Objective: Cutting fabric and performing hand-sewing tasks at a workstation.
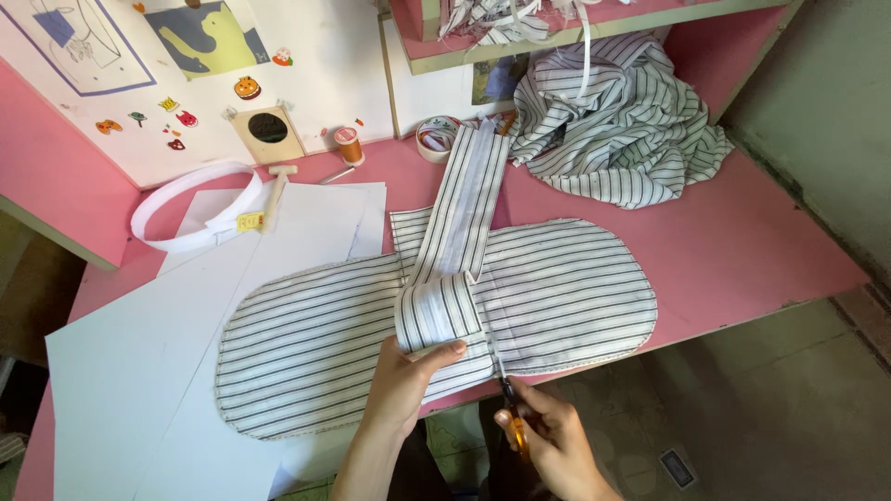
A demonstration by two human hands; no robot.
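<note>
A long oval piece of black-and-white striped fabric (316,343) lies across the pink table (742,250). A striped fabric strip (459,223) runs over its middle and folds back at the near edge. My left hand (404,385) pinches that folded end with the thumb on top. My right hand (548,441) grips orange-handled scissors (512,417), blades pointing up at the oval's near edge just right of the fold.
White paper sheets (139,362) lie under the fabric's left half. A bundle of striped cloth (622,130) sits at the back right. A white band (190,209), a small wooden hammer (276,190), an orange thread spool (349,145) and a tape roll (434,137) line the back.
</note>
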